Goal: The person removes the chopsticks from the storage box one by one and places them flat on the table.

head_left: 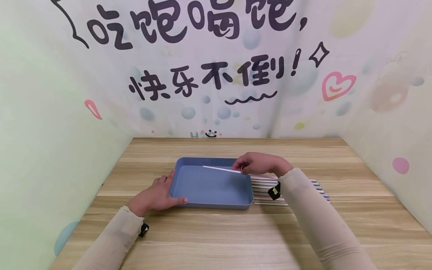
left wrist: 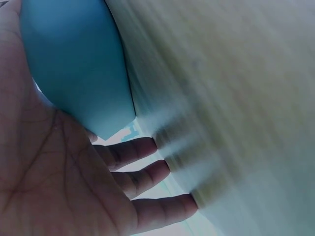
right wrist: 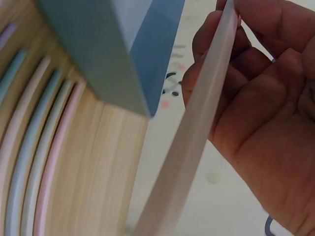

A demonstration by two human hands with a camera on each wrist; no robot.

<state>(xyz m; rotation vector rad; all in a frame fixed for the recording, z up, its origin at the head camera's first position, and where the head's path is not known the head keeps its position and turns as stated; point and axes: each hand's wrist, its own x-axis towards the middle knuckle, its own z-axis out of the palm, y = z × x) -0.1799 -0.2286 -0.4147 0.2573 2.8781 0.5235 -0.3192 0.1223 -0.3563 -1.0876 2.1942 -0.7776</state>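
A pale chopstick (head_left: pixel 219 169) is pinched between the thumb and fingers of my right hand (head_left: pixel 260 163), over the right part of a shallow blue tray (head_left: pixel 209 189). In the right wrist view the held chopstick (right wrist: pixel 197 115) slants past the tray's corner (right wrist: pixel 118 64). My left hand (head_left: pixel 158 194) rests against the tray's left side, its thumb over the near left rim. Seen from the left wrist, straight fingers (left wrist: pixel 165 211) touch the table beside the tray's wall (left wrist: pixel 78 59). To the right of the tray lies a row of pastel chopsticks (head_left: pixel 266 187), partly hidden by my right forearm.
The wood-grain table (head_left: pixel 216 240) carries the tray and the chopsticks. Behind it stands a wall covering (head_left: pixel 216 116) with dark writing and coloured dots, and side walls close in on the left and right. A black wrist strap (head_left: pixel 275 191) shows under the right sleeve.
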